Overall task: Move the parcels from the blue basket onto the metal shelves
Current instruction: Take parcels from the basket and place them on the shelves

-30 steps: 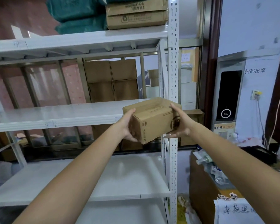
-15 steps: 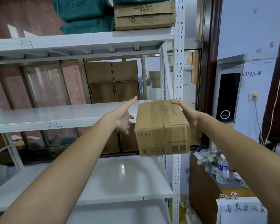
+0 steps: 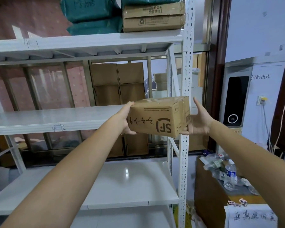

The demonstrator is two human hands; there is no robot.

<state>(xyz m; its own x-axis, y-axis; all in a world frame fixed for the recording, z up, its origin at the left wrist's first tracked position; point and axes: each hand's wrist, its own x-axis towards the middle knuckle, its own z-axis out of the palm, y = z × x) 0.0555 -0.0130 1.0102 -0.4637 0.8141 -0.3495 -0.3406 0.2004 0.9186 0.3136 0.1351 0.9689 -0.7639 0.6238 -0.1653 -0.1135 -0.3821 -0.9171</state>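
White metal shelves (image 3: pixel 82 119) fill my view, three tiers showing, with a perforated upright (image 3: pixel 187 63) running down the right edge. Behind them I see a pinkish wall and stacked brown cartons (image 3: pixel 118 83) through the frame. Up on the top tier sit teal bags (image 3: pixel 90 14) and a flat carton (image 3: pixel 153 17), printed upside down with a recycling mark. The middle tier has handwriting on its front lip and its surface looks bare from here. The lower tier (image 3: pixel 122 181) is glossy, catching a spot of light.

Now the parcel (image 3: pixel 160 117): a brown cardboard box with an inverted SF logo and marker scrawl on its near face, tape across the top. It's up in the air at the height of the middle tier, right at that tier's right end and overlapping the upright. It looks clear of the shelf surface, though I can't be sure its far edge isn't touching.

My left hand (image 3: pixel 124 120) is pressed flat on the box's left end, fingers wrapped around the far corner, thumb underneath. My right hand (image 3: pixel 198 120) is on the right end, palm to the cardboard, fingers spread and pointing up past the top edge. So the box is squeezed between two palms.

Off to the right, a wall scanner (image 3: pixel 235 99) with a lit ring, a socket with a cord, and a brown counter (image 3: pixel 209 195) littered with bottles (image 3: pixel 229 173) and a handwritten sheet (image 3: pixel 252 216).
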